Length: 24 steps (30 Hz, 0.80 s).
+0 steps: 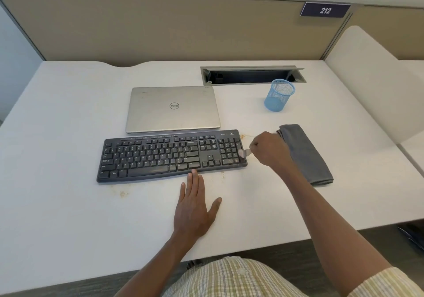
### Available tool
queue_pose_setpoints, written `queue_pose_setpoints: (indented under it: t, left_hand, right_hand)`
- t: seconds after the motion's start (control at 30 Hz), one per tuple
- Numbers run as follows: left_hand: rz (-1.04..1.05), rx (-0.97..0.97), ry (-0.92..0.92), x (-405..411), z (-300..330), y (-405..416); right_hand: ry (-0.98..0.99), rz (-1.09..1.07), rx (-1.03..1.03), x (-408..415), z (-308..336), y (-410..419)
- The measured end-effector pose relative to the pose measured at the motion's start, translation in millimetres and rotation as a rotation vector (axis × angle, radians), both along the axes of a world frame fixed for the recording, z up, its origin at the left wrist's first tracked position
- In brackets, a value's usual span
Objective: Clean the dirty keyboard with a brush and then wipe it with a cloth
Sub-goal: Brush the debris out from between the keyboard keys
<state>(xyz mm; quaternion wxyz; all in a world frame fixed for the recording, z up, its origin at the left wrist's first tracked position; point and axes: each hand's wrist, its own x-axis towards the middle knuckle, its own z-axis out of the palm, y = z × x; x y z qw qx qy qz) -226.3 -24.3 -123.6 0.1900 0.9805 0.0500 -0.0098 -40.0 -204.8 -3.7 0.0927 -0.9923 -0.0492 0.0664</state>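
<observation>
A black keyboard (169, 155) with dusty keys lies across the middle of the white desk (68, 136). My right hand (268, 147) grips a small brush (244, 152), whose pale bristles touch the keyboard's right edge by the number pad. My left hand (195, 207) lies flat on the desk with straight fingers, fingertips touching the keyboard's front edge. A folded grey cloth (307, 154) lies on the desk just right of my right hand.
A shut silver laptop (173, 108) sits right behind the keyboard. A blue mesh pen cup (278, 95) stands at the back right, in front of an open cable slot (252, 75). Brownish crumbs dot the desk near the keyboard. A partition wall runs along the back.
</observation>
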Motion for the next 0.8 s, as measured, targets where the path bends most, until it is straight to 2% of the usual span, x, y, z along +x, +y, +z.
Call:
queue_pose_setpoints:
  t: [0.17, 0.3, 0.5, 0.67, 0.8]
  left_hand:
    - [-0.004, 0.002, 0.003, 0, 0, 1]
    - [-0.002, 0.002, -0.004, 1, 1, 0]
    - [0.000, 0.014, -0.009, 0, -1, 0]
    - [0.002, 0.010, 0.001, 1, 1, 0]
    - [0.006, 0.013, -0.003, 1, 0, 0]
  right_hand:
    - [-0.078, -0.008, -0.012, 8, 8, -5]
    - [0.004, 0.036, -0.045, 3, 5, 0]
    - [-0.117, 0.039, 0.001, 7, 18, 20]
    - [-0.007, 0.097, -0.093, -5, 19, 26]
    - [-0.089, 0.084, -0.092, -6, 18, 25]
